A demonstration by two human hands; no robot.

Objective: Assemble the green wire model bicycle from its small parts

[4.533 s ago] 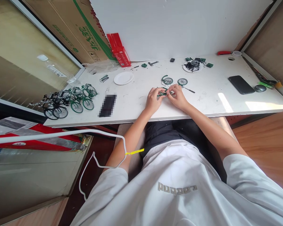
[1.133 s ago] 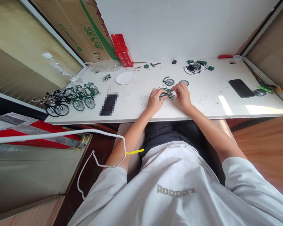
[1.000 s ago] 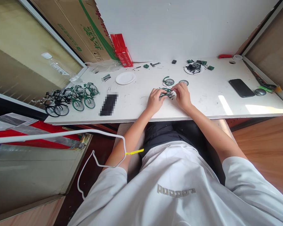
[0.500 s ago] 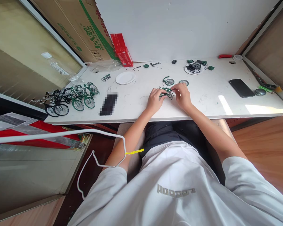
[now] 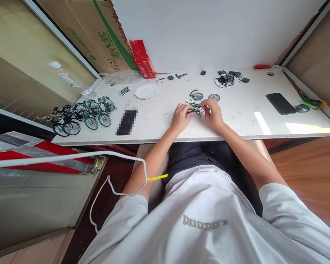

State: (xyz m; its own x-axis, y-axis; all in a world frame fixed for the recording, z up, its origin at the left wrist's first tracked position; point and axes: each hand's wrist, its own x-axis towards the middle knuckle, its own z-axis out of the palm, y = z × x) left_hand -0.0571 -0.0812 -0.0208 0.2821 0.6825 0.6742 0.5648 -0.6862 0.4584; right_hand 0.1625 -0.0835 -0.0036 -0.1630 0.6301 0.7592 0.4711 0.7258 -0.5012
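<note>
1. the left hand [image 5: 180, 116] pinches a small green bicycle frame [image 5: 193, 106] between thumb and fingers, the gap narrow and filled by the frame.
2. the right hand [image 5: 213, 114] has its thumb and fingertips drawn narrow at the frame's right end; i cannot tell whether they grip the frame or some tiny part.
3. the frame lies between the two sets of fingertips, above the white table [image 5: 159, 132], with thin dark parts jutting toward the right fingers.
4. just beyond the fingertips lie a spoked wheel with a green curved guard [image 5: 197, 96] and, close past the right fingers, a second wheel [image 5: 215, 97].
5. farther beyond the right fingers, a plate [image 5: 219, 85] bears a tangle of black parts [image 5: 226, 79], with green blocks [image 5: 245, 80] beside it.
6. well to the left of the left fingers stand assembled little bicycles [image 5: 91, 122], green and black; nearer are a white plate [image 5: 146, 91] and a blurred dark rectangle [image 5: 127, 122].
7. well right of the right fingers lies a black phone [image 5: 281, 103].
</note>
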